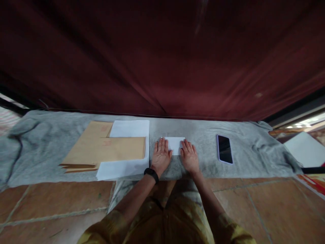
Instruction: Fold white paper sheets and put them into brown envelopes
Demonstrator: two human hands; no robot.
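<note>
A small folded white paper lies on a grey cloth in front of me. My left hand, with a black band on its wrist, lies flat with fingers stretched out on the paper's left edge. On the paper's right edge rests my right hand, flat too, fingers together and extended. Neither hand grips anything.
To the left lie brown envelopes stacked over white sheets. A dark phone lies face up to the right. A dark red curtain hangs behind the cloth. Brown floor tiles are near me. A white object sits far right.
</note>
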